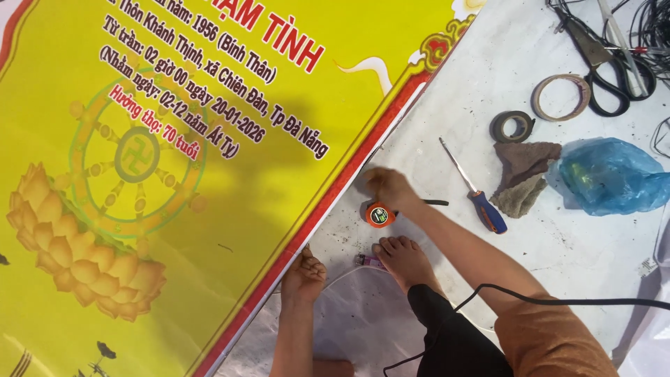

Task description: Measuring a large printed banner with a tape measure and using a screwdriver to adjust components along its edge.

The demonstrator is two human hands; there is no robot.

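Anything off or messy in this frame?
Mostly loose clutter. A bare foot rests on a small pink object beside the banner. A black cable trails across the person's leg. Rag and blue plastic bag lie crumpled by the screwdriver. Nothing looks spilled or broken.

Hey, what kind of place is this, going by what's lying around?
Probably a sign or banner workshop, with work done on the floor. A large yellow printed banner lies flat, beside black-handled scissors, rolls of tape, a blue-handled screwdriver and an orange tape measure.
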